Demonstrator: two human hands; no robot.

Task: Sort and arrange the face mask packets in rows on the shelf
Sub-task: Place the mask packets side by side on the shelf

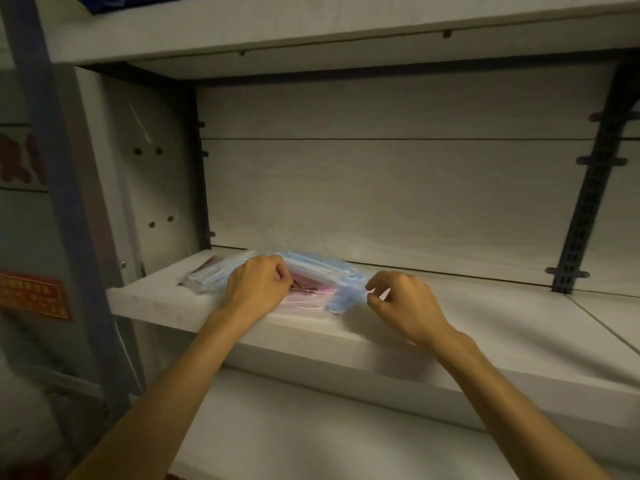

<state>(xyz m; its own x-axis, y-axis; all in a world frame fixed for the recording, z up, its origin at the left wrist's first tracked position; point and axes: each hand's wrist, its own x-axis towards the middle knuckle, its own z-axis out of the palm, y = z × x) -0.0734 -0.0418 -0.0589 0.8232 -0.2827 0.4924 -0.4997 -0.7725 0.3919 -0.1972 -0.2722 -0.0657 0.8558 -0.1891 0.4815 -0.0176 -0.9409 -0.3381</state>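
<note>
Left hand pinching pile of mask packets on shelf, right hand seemingly pinching blue packet

Dim light, pale wood-grain back panel, dark slotted uprights

From my remote seat I take the red sign with yellow lettering as my landmark; its text is too blurred for me to read. It sits on a grey surface at the far left. Above it I see a reddish patterned patch. Just right of the sign, a blue-grey metal upright slants across. Far to the sign's right, I see a dark perforated bracket. High above the sign, a dark blue item peeks over the top board; I cannot tell what it is.
</note>
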